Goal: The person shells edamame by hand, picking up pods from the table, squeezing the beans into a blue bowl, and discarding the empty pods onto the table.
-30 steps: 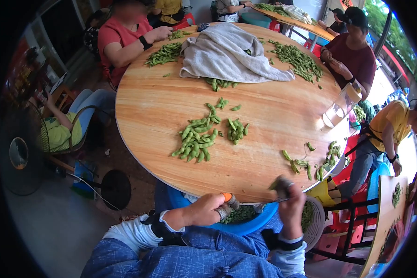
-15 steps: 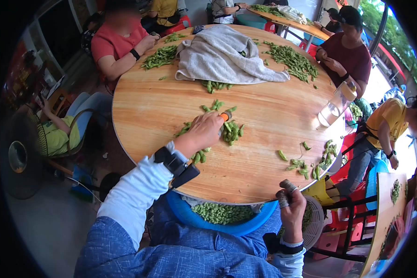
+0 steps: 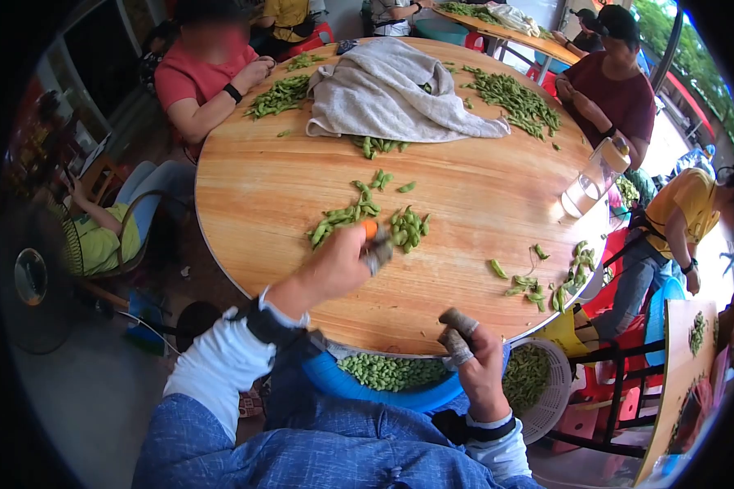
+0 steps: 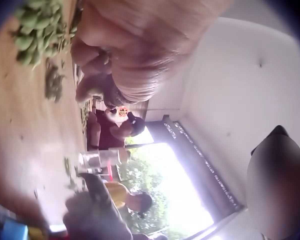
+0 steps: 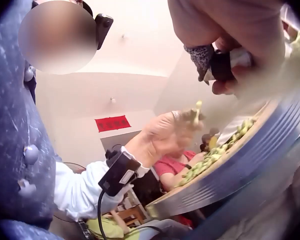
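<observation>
Curved green pods (image 3: 334,218) lie in a loose pile on the round wooden table (image 3: 261,187), with a smaller cluster (image 3: 409,228) beside it. My left hand (image 3: 328,265) is over the table just nearer than these, an orange band on one finger and grey wrapping on others. In the right wrist view, the left hand (image 5: 162,135) pinches a slim green pod (image 5: 197,111). My right hand (image 3: 483,367) hovers at the table's near edge, its wrapped thumb and finger apart, and no pod shows between them. Shelled green beans (image 3: 391,371) fill a blue basin (image 3: 322,376) below the edge.
A grey cloth (image 3: 391,90) covers part of the far table, with pod heaps (image 3: 514,102) beside it. A clear bottle (image 3: 589,183) stands at the right, more pods (image 3: 575,273) nearer. A white basket (image 3: 556,387) sits beside the basin. People sit around.
My left hand went from above the basin out to the pods, then drew back toward me with a pod. My right hand dipped at the near edge and has shifted left.
</observation>
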The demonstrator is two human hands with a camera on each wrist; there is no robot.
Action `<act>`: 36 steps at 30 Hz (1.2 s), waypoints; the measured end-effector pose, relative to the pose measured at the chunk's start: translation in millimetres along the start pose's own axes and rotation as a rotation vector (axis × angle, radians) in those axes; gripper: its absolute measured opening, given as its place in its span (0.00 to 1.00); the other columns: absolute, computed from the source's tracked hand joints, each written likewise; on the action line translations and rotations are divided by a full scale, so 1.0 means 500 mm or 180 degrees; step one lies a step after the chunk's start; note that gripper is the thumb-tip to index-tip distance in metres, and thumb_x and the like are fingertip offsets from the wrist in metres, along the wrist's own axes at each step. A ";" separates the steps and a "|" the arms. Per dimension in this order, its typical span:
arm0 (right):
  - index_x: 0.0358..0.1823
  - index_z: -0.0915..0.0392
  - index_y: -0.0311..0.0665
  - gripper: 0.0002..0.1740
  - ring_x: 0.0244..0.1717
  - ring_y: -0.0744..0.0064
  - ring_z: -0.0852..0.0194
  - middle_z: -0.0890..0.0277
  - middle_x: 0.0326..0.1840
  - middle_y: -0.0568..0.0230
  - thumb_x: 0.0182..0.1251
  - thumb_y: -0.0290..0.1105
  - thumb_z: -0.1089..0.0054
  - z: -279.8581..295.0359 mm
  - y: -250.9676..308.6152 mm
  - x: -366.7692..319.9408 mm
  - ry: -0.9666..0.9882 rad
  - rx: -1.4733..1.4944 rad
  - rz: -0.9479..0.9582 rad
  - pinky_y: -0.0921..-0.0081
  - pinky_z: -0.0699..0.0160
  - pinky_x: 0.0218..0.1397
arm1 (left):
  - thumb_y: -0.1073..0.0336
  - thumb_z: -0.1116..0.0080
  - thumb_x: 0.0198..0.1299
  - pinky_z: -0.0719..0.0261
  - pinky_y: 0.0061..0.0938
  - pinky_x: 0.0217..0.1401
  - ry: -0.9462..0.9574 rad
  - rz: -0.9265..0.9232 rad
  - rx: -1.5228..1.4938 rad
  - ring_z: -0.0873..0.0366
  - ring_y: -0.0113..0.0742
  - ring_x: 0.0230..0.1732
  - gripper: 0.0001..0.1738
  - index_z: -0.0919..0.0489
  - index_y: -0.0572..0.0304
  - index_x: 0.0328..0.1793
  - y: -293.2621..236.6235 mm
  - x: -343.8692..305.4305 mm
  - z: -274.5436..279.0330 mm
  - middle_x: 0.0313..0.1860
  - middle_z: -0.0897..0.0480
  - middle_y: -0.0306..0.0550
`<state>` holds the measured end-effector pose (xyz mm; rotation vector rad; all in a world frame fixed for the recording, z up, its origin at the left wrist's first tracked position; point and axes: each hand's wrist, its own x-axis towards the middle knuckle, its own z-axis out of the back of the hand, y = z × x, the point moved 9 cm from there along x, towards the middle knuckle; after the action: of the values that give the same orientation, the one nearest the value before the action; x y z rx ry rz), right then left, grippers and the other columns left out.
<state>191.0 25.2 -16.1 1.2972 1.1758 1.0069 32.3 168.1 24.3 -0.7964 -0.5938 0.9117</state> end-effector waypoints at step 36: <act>0.39 0.26 0.31 0.11 0.29 0.84 0.34 0.25 0.31 0.68 0.59 0.31 0.46 -0.056 -0.037 -0.023 0.0478 0.0800 -0.0670 0.87 0.36 0.32 | 0.72 0.44 0.26 0.25 0.33 0.28 0.0516 -0.1673 0.1372 0.25 0.46 0.29 0.14 0.26 0.69 0.26 -0.117 -0.198 -0.116 0.28 0.25 0.53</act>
<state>160.0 17.4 -31.6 1.2745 1.5597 0.8324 53.1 40.9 26.5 -0.2941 -0.4122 0.4572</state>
